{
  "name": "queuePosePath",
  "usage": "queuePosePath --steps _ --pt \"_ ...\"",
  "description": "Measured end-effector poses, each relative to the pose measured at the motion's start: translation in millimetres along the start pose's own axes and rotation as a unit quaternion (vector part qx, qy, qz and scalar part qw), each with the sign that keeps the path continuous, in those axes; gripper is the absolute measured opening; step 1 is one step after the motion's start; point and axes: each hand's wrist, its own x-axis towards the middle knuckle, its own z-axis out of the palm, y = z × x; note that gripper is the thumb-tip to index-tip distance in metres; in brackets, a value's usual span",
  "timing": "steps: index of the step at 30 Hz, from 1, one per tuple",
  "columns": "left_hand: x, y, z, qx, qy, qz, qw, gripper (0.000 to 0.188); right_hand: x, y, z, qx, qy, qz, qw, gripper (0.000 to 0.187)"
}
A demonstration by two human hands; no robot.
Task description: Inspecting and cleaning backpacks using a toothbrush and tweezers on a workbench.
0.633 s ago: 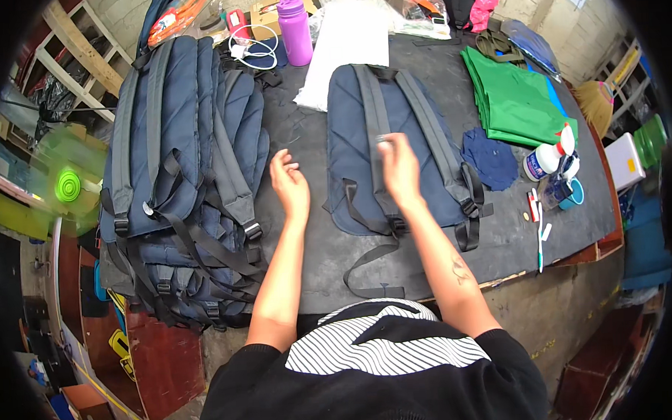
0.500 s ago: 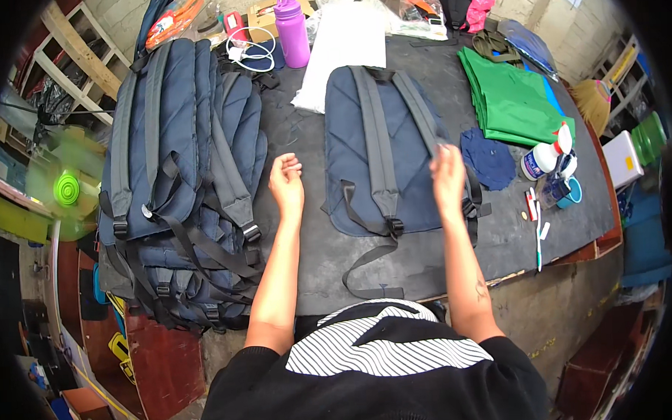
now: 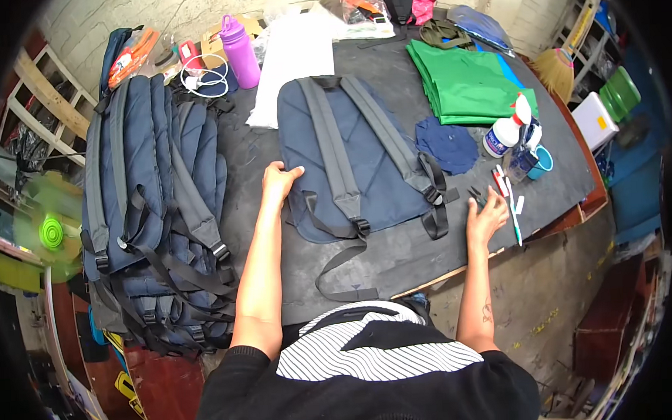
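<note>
A navy backpack point(image 3: 378, 149) lies flat with its grey shoulder straps facing up and black webbing ends trailing toward me. My left hand point(image 3: 278, 185) is closed at its left edge, thumb on top and fingers partly hidden. Right of the backpack, beyond its lower corner, my right hand point(image 3: 487, 218) is raised with a pair of small dark thread snips point(image 3: 477, 195) between thumb and fingers; their shape is only partly visible. A toothbrush point(image 3: 514, 215) with a white and green handle lies just right of that hand.
A stack of similar backpacks point(image 3: 139, 187) fills the table's left side. Further back stand a purple bottle point(image 3: 240, 54) and white sheeting point(image 3: 290, 63). To the right are folded green material point(image 3: 468, 83), a navy cloth point(image 3: 447, 145), a spray bottle point(image 3: 506, 130) and a blue cup point(image 3: 541, 162).
My left hand has come to the backpack's left edge. My right hand has moved right, off the backpack's right strap, and the snips now show in it. The view has shifted right.
</note>
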Motion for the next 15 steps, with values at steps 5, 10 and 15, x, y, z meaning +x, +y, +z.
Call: queuePosePath --steps 5,10,15 --pt "-6 -2 2 -0.073 -0.008 0.031 0.997 0.048 4 -80 -28 0.270 -0.094 -0.231 0.930 0.035" --pt "-18 -12 2 -0.104 -0.018 0.033 0.994 0.036 -1 -104 -19 0.113 -0.206 -0.120 0.965 0.032" --pt "-25 -33 1 -0.034 0.036 0.064 0.997 0.042 6 -123 -57 0.239 -0.151 -0.179 0.942 0.032"
